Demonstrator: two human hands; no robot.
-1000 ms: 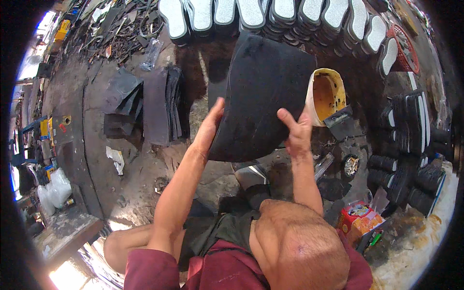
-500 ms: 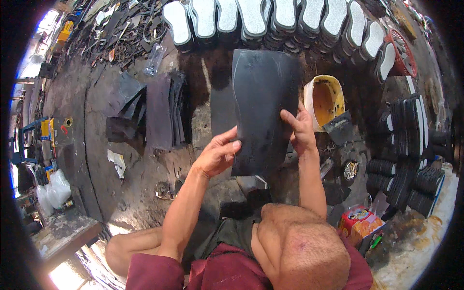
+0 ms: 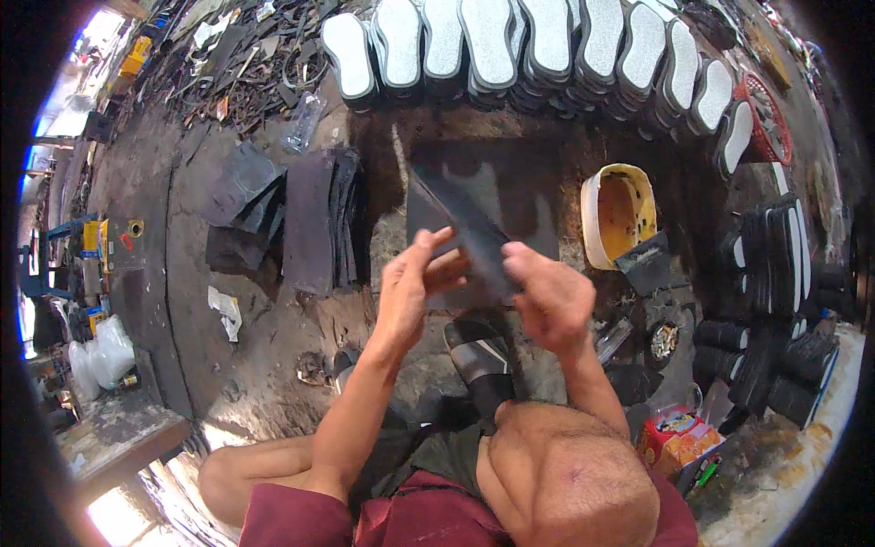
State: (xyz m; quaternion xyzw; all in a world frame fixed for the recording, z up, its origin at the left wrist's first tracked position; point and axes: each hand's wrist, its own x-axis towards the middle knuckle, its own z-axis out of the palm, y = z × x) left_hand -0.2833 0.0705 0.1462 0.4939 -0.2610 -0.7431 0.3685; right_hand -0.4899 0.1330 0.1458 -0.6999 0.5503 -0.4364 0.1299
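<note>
A thin black rubber-like sheet (image 3: 476,239) is held up in front of me, tilted and seen nearly edge-on, blurred by motion. My right hand (image 3: 554,296) is closed on its near right edge, thumb on top. Beside its left face is my left hand (image 3: 406,283), fingers stretched and apart; whether the fingertips touch the sheet I cannot tell. Beneath both hands, a dark flat board or sheet (image 3: 538,187) lies on the ground.
Stacked sole-shaped pieces with pale tops (image 3: 489,46) stand in a row at the back. Black sheets (image 3: 310,223) lie at left, a yellowish tub (image 3: 594,223) at right with a dark scraper-like plate (image 3: 645,264). More black soles (image 3: 773,246) are stacked far right.
The black sheet has turned from facing me broadly to nearly edge-on. My right hand has moved down and left with it; my left hand's fingers have spread from their grip on its edge.
</note>
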